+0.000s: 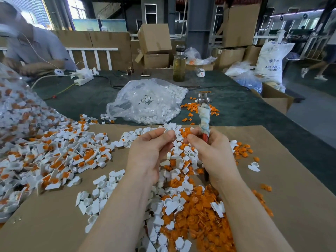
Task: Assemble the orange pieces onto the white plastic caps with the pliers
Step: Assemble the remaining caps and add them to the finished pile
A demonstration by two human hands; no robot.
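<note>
Loading step — left hand (151, 151) pinches a white cap (168, 132) beside the cloth-wrapped pliers (204, 113) gripped in the right hand (211, 151) — next, probably seating an orange piece.

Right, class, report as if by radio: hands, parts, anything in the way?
Left hand pinching a white cap. Right hand gripping pliers, tip up. Loose orange pieces heaped below. Nothing blocking.

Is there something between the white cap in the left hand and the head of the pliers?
Nothing visible. The left hand pinches a white cap beside the right hand, which grips the pliers; the pliers point up and away, above the table.
</note>
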